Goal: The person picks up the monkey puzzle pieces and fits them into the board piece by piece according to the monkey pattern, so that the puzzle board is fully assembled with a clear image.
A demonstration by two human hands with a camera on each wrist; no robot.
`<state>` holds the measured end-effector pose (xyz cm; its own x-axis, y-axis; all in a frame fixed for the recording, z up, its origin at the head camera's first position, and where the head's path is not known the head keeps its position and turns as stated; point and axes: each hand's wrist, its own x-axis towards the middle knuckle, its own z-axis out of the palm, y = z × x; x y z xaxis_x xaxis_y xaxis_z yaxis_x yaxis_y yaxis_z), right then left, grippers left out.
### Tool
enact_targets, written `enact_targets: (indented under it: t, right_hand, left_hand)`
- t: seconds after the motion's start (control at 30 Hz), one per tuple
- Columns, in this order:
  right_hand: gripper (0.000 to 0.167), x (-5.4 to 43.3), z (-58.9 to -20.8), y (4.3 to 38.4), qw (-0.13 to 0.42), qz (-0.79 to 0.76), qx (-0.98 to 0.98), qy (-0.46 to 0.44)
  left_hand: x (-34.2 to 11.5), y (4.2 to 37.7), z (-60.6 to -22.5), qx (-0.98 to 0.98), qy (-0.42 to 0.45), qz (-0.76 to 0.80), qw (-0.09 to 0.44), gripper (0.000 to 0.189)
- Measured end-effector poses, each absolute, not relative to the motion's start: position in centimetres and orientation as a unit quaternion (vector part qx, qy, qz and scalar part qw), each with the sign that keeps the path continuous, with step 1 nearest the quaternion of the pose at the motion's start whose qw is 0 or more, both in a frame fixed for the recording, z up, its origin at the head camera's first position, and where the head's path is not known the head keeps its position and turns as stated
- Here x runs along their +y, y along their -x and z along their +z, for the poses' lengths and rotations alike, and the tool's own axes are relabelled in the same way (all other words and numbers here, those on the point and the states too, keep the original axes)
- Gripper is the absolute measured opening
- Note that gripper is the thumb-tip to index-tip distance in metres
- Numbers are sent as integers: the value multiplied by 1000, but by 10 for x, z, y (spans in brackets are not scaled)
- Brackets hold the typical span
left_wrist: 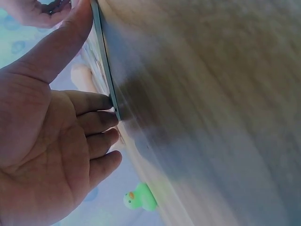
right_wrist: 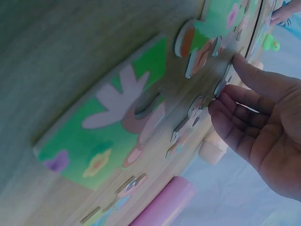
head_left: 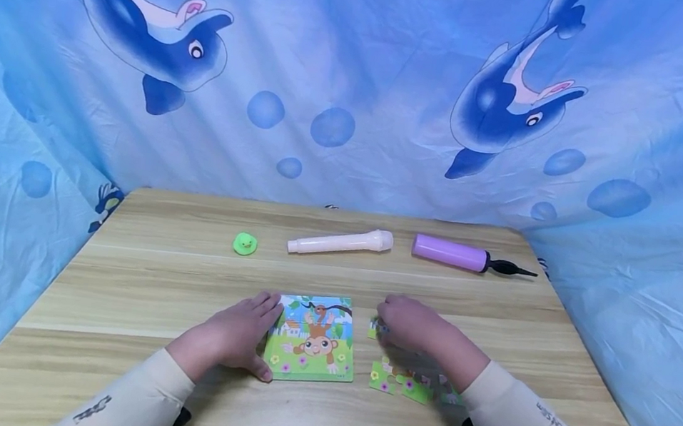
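A square monkey jigsaw puzzle (head_left: 314,346) lies flat on the table in front of me. My left hand (head_left: 242,329) rests along its left edge, fingertips at the upper part and thumb at the near corner. In the left wrist view the fingers (left_wrist: 96,120) are fairly straight against the thin board edge. To the right of the board, my right hand (head_left: 414,325) pinches a puzzle piece (right_wrist: 223,84) between thumb and fingertips, low over the table. The hand partly hides that piece. Several loose pieces (head_left: 383,377) lie below this hand, one with a monkey's hand (right_wrist: 117,113) printed on it.
Along the back of the wooden table (head_left: 178,271) lie a green toy duck (head_left: 244,243), a white microphone-shaped stick (head_left: 340,242) and a purple hand pump (head_left: 451,252) with a black nozzle. A blue dolphin-print curtain (head_left: 386,68) hangs behind and at both sides.
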<state>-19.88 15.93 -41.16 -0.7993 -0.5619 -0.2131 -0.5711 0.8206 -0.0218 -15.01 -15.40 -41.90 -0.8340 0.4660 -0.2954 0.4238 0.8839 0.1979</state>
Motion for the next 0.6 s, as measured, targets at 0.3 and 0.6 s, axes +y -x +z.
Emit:
enact_targets:
  t: [0.3,0.6]
  right_hand:
    - [25,161,-419,203,98,-28,942,321]
    - [18,146,-413,211,119,-120,916,365]
  left_hand:
    - [-156,150,-422,955,-232,71,172,119]
    - [-157,151,-426,955,-234,66,171,120]
